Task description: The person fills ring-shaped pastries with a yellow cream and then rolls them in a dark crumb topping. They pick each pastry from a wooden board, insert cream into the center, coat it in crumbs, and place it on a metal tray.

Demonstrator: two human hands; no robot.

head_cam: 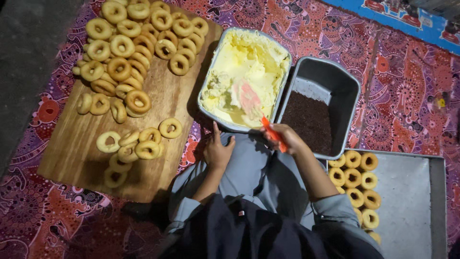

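The spatula (256, 111) lies slanted, its orange handle low-right in the closed right hand (283, 139), its pale blade up-left in the yellow cream of the metal pan (207, 88). The left hand (218, 151), fingers loosely spread, touches that pan's near rim.

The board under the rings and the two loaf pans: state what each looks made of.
Board: wood, brown with visible grain, matt finish. Cream-filled pan and pan of dark sprinkles: probably metal, thin grey walls with rolled rims and a dull sheen.
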